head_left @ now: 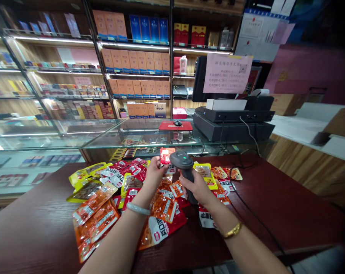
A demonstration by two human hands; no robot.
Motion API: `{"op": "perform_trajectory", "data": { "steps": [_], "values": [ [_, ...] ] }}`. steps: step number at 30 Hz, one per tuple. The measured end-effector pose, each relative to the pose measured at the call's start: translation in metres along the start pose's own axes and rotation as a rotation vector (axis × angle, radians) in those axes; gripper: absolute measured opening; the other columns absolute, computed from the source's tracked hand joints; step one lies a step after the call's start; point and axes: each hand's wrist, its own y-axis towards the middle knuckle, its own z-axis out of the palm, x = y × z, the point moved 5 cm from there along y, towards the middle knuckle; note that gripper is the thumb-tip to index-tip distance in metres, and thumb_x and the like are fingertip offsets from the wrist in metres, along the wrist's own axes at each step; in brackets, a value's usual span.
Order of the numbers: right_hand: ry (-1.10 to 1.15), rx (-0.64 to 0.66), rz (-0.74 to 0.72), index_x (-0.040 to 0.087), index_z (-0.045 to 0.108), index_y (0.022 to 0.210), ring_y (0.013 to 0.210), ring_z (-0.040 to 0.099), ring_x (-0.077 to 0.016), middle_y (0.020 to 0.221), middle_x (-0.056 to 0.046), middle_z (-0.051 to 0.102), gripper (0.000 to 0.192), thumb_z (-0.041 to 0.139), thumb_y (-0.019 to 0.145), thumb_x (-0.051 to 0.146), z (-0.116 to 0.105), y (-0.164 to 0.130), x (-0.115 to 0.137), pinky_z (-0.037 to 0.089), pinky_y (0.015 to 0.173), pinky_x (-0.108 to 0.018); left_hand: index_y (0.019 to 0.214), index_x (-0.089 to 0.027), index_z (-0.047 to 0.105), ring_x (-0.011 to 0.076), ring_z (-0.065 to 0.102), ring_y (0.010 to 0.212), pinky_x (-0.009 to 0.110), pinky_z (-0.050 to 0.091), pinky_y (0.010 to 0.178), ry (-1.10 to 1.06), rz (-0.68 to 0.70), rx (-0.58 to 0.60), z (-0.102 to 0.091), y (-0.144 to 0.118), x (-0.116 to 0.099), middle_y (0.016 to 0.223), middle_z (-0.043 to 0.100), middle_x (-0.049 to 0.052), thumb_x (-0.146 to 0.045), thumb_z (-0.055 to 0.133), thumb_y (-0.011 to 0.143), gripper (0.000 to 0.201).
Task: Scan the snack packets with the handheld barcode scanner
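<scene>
The right hand (197, 187) grasps the handle of a grey barcode scanner (184, 166), its fingers clenched around the grip, with the scanner head raised above the heap of snack packets (126, 198) that covers the middle of the dark red bench (289, 213). Just left of the scanner head, the left hand (154, 173) holds up a small red packet (165, 155), pinched between the fingers so that it stands beside the scanner's face; the exact grip is probably thumb against forefinger, though the blur there makes it hard to tell. A pale bangle (138, 208) sits on the left wrist and a gold bracelet (233, 230) on the right. A black cable (255, 217) lies across the bench to the right of the scanner, trailing toward the near edge. Beyond the scanner stands a glass display case (109, 133), with a red mouse mat (175, 125) and a mouse on it, and a black till with a monitor (232, 121) rises behind and to the right of the scanner.
</scene>
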Motion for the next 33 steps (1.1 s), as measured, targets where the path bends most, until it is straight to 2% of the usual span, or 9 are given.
{"op": "perform_trajectory", "data": {
  "steps": [7,9,11,14,17,20,24,29,33],
  "values": [
    [0.012,0.002,0.006,0.022,0.054,0.103,0.034,0.046,-0.0119,0.045,0.01,0.056,0.045,0.078,0.08,0.053,-0.001,0.0,0.003,0.041,0.04,-0.024,0.103,-0.021,0.059,0.0141,0.065,0.065,0.023,0.051,0.055,-0.052,-0.068,-0.002,0.001,-0.002,-0.001,0.08,0.067,-0.003,-0.032,0.091,0.062,0.053],
    [0.011,-0.004,0.011,0.023,0.053,0.102,0.035,0.047,-0.0119,0.045,0.01,0.056,0.044,0.079,0.08,0.052,0.0,-0.002,0.007,0.041,0.04,-0.024,0.103,-0.021,0.06,0.0161,0.068,0.071,0.025,0.056,0.06,-0.116,-0.106,0.092,0.01,-0.008,-0.004,0.088,0.072,0.001,-0.031,0.095,0.057,0.058],
    [0.011,-0.01,0.01,0.023,0.053,0.103,0.035,0.048,-0.012,0.045,0.01,0.056,0.045,0.079,0.08,0.05,0.0,-0.003,0.01,0.041,0.04,-0.024,0.106,-0.02,0.064,0.02,0.073,0.081,0.031,0.061,0.068,-0.199,-0.164,0.281,0.024,-0.015,-0.007,0.099,0.076,0.005,-0.03,0.097,0.053,0.063],
    [0.021,-0.015,0.004,0.023,0.052,0.101,0.035,0.047,-0.0118,0.045,0.01,0.056,0.044,0.079,0.079,0.049,0.0,-0.004,0.013,0.041,0.039,-0.024,0.114,-0.02,0.07,0.0273,0.075,0.101,0.037,0.062,0.081,-0.228,-0.189,0.46,0.03,-0.017,-0.01,0.112,0.078,0.012,-0.032,0.095,0.058,0.062],
    [0.034,-0.011,0.003,0.024,0.051,0.095,0.036,0.047,-0.0114,0.046,0.01,0.055,0.04,0.079,0.08,0.049,0.0,-0.004,0.013,0.041,0.04,-0.024,0.115,-0.02,0.074,0.0295,0.074,0.11,0.041,0.059,0.092,0.034,-0.062,0.273,0.005,-0.001,-0.01,0.112,0.08,0.013,-0.033,0.086,0.071,0.047],
    [0.036,-0.003,0.008,0.024,0.052,0.094,0.036,0.047,-0.0113,0.047,0.01,0.055,0.04,0.08,0.08,0.048,0.0,-0.004,0.013,0.042,0.041,-0.024,0.102,-0.023,0.079,0.0323,0.072,0.113,0.044,0.052,0.102,0.598,0.102,0.101,-0.023,0.011,-0.01,0.112,0.08,0.014,-0.035,0.078,0.08,0.025],
    [0.035,0.002,0.014,0.024,0.052,0.098,0.036,0.046,-0.0113,0.047,0.01,0.055,0.041,0.08,0.08,0.048,0.0,-0.005,0.013,0.042,0.041,-0.024,0.078,-0.022,0.075,0.0388,0.069,0.112,0.046,0.047,0.102,1.135,0.189,0.193,-0.027,0.005,-0.005,0.1,0.079,0.018,-0.049,0.084,0.073,0.029],
    [0.023,-0.008,0.016,0.024,0.051,0.097,0.036,0.047,-0.0114,0.046,0.01,0.055,0.041,0.079,0.08,0.048,-0.001,-0.004,0.011,0.041,0.041,-0.024,0.067,-0.024,0.063,0.0392,0.068,0.109,0.047,0.043,0.101,1.231,0.154,0.259,-0.016,0.0,-0.004,0.096,0.077,0.014,-0.041,0.092,0.063,0.034],
    [0.014,-0.022,0.023,0.024,0.05,0.095,0.035,0.046,-0.0114,0.045,0.01,0.055,0.041,0.079,0.079,0.048,-0.002,-0.003,0.009,0.041,0.04,-0.024,0.073,-0.024,0.054,0.0246,0.065,0.082,0.034,0.045,0.082,0.98,0.125,0.171,-0.016,0.006,-0.009,0.076,0.068,0.002,-0.029,0.08,0.076,0.026]
  ]
}}
